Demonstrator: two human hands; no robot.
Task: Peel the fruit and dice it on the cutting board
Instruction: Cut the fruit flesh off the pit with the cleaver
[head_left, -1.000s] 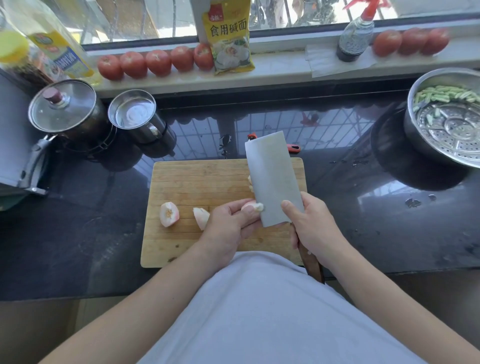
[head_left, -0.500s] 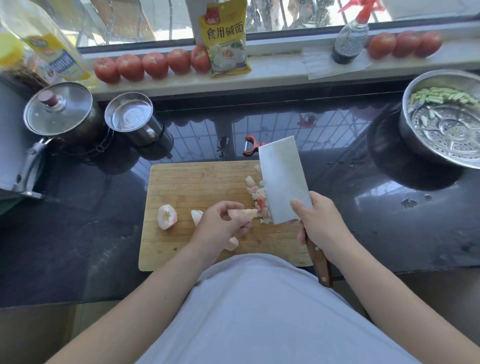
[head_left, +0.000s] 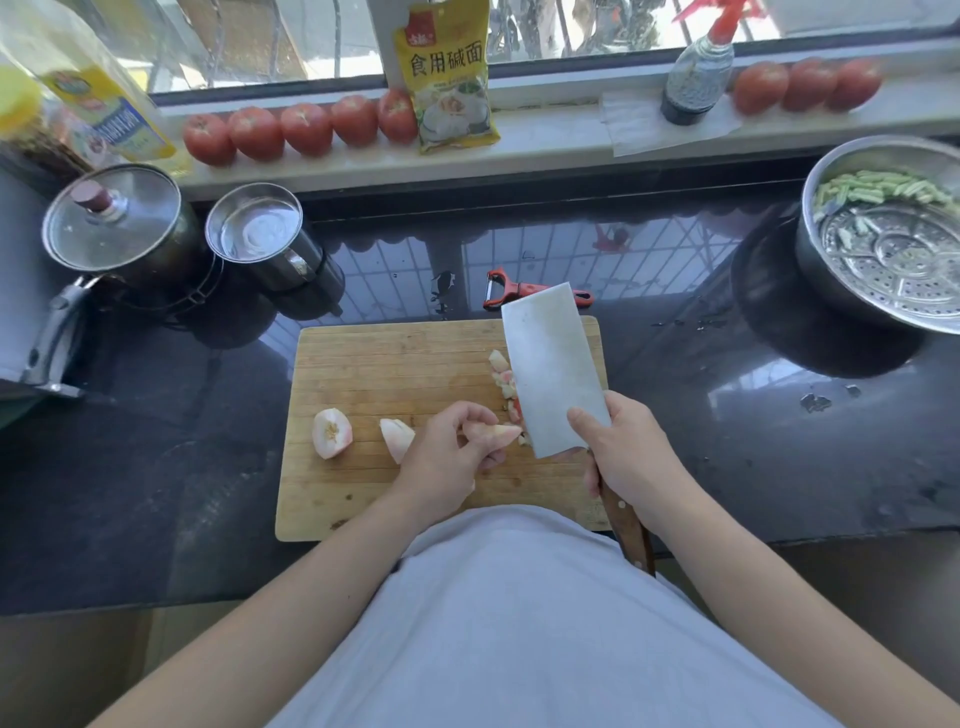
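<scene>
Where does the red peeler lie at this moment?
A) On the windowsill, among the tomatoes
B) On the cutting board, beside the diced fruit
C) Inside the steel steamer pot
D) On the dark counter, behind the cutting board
D: the red peeler rests on the dark counter, just beyond the far edge of the cutting board, partly hidden by the cleaver.
</scene>
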